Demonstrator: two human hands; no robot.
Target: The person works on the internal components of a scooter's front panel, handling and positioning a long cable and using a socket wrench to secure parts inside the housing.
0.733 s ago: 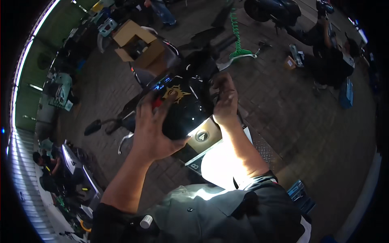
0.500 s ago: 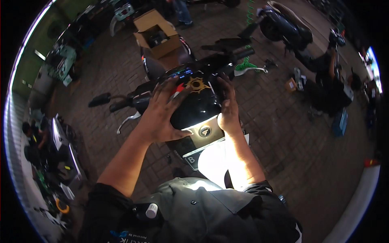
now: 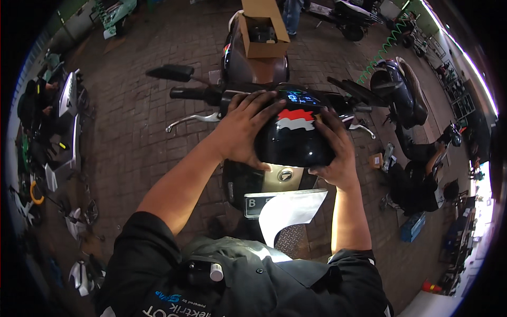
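Observation:
Both my hands press against the sides of a glossy black front cover (image 3: 296, 145) on a scooter. My left hand (image 3: 245, 127) grips its left side, fingers over the top edge and thumb at the lower edge. On the right side my right hand (image 3: 338, 150) curves round it, thumb at the lower corner. A red and white sticker (image 3: 296, 119) shows between them. Above it glows the dash display (image 3: 298, 97). Below are a beige panel with a round badge (image 3: 285, 175), a number plate (image 3: 253, 205) and a brightly lit white curved panel (image 3: 290, 208).
Handlebar grip (image 3: 182, 94), mirror (image 3: 171, 72) and brake levers project from the scooter. An open cardboard box (image 3: 266, 50) rests on its seat. A co-worker (image 3: 417, 182) crouches by another scooter (image 3: 398, 92) at right; another person (image 3: 37, 105) is at far left. Brick paving (image 3: 137, 132) surrounds us.
The view has turned, so the handlebar now looks nearly level. My right hand has shifted over the cover, now hiding most of the gold emblem; the red and white sticker shows fully.

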